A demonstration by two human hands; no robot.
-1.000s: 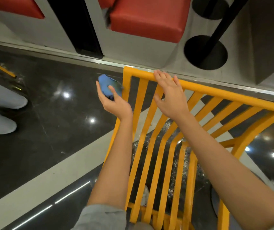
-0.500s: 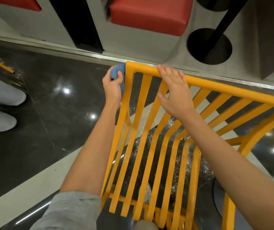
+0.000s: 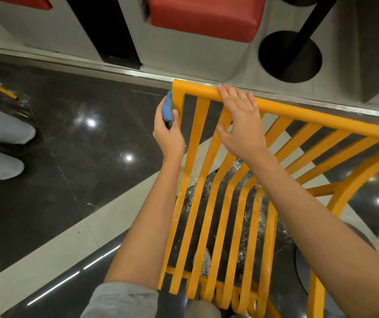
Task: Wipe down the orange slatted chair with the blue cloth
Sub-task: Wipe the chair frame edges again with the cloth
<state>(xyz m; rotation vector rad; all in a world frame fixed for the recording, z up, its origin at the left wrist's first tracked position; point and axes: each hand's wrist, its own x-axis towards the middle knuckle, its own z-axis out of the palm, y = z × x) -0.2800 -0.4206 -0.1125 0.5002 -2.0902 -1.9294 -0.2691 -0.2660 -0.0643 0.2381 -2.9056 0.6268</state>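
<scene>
shiny dark floor (image 3: 73, 161) lies under the orange slatted chair (image 3: 209, 203), with lots of open room at its left. the left hand (image 3: 169, 136) squeezes the blue cloth (image 3: 167, 110) against the chair's left edge. the right hand (image 3: 241, 125) lies flat and open on the top bar, gripping nothing.

The slatted chair (image 3: 218, 203) is orange-yellow; the cloth (image 3: 167, 111) is blue. The floor (image 3: 69, 161) is glossy black with a white band, and the far seat cushion (image 3: 204, 16) is red.

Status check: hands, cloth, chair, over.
Left hand gripping blue cloth against chair corner post. Right hand flat on top rail. Nothing blocking.
</scene>
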